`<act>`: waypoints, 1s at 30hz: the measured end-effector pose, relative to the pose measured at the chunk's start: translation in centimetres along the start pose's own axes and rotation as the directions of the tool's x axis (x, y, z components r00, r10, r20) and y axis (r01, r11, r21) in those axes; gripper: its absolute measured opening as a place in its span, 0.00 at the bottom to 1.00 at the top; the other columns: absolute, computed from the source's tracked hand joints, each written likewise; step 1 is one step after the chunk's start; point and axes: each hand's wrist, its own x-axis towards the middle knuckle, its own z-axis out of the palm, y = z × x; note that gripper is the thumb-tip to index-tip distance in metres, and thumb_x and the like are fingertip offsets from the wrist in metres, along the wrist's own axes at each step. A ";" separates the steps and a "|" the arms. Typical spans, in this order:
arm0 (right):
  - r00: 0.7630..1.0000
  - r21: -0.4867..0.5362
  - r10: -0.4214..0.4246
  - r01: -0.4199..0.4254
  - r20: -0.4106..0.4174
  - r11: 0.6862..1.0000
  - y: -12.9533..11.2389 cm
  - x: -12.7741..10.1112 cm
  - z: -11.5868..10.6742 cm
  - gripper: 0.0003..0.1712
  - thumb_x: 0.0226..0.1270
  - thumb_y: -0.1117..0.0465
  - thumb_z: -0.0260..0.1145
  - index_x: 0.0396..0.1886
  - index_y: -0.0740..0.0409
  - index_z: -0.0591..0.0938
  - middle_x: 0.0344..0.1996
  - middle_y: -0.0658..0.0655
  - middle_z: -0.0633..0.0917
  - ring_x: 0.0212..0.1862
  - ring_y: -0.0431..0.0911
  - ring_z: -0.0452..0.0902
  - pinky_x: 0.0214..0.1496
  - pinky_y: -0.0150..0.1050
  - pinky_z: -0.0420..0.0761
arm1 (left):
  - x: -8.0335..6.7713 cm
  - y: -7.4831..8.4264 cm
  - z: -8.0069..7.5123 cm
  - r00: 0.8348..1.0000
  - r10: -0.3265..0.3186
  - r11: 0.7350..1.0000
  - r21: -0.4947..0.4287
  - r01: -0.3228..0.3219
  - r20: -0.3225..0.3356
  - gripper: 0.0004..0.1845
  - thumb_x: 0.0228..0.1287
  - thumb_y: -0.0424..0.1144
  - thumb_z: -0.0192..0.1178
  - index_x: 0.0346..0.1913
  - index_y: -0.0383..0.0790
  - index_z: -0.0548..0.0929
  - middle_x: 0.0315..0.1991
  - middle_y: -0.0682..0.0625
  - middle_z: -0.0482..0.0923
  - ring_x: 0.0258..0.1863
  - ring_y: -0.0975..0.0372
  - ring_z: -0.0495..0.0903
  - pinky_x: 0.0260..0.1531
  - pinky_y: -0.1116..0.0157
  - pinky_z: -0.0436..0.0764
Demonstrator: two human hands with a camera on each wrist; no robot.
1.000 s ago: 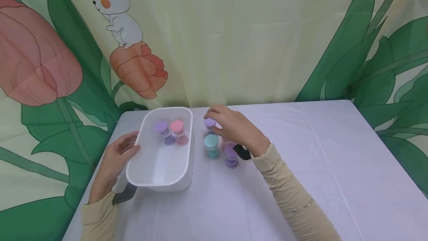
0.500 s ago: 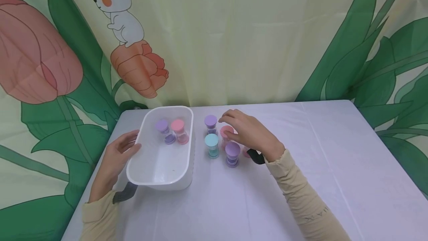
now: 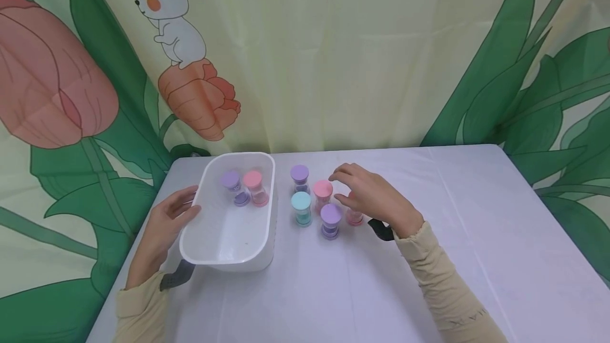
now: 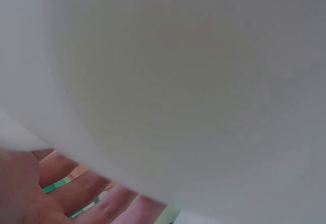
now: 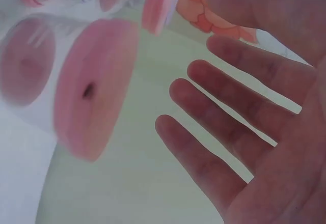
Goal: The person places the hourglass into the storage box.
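Five timers (image 3: 302,204) stand on the bench (image 3: 410,274) beside the bin (image 3: 224,234), which holds two more. The right hand (image 3: 373,193) has moved rightward from the back purple timer (image 3: 300,173) to just by the rightmost pink timer (image 3: 354,219) (partly hidden by the hand), fingers spread and pinching nothing. So that timer, I judge, is now the easiest to reach, with none in hand. The left hand (image 3: 166,221) is unmoved, its fingers spread along the bin's outer wall.

Tub (image 3: 221,240) open above; timers (image 3: 301,202) stand between it and right hand (image 3: 374,195).
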 end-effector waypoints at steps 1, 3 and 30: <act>1.000 0.003 0.008 -0.008 0.004 1.000 0.1 -0.2 -0.1 0.20 0.63 0.60 0.71 0.55 0.57 0.82 0.52 0.52 0.81 0.56 0.46 0.75 0.48 0.42 0.83 | 0.0 0.0 0.0 1.000 -0.002 1.000 -0.003 0.002 0.001 0.33 0.71 0.50 0.60 0.74 0.44 0.65 0.69 0.40 0.69 0.54 0.69 0.74 0.44 0.77 0.78; 1.000 0.008 0.017 -0.017 0.003 1.000 0.3 -0.5 -0.2 0.20 0.63 0.60 0.72 0.55 0.57 0.82 0.52 0.52 0.81 0.56 0.46 0.75 0.49 0.43 0.83 | 0.0 0.0 0.0 1.000 -0.006 1.000 -0.004 0.006 0.002 0.33 0.71 0.50 0.60 0.75 0.45 0.65 0.69 0.41 0.69 0.54 0.69 0.74 0.44 0.78 0.78; 0.985 0.175 0.091 -0.116 0.146 0.978 2.5 -2.5 0.5 0.26 0.63 0.62 0.72 0.59 0.65 0.78 0.50 0.57 0.81 0.50 0.50 0.80 0.55 0.47 0.81 | -0.1 0.3 0.1 0.999 -0.041 0.999 -0.007 0.041 0.000 0.35 0.70 0.54 0.60 0.74 0.45 0.65 0.70 0.40 0.68 0.56 0.66 0.74 0.45 0.76 0.78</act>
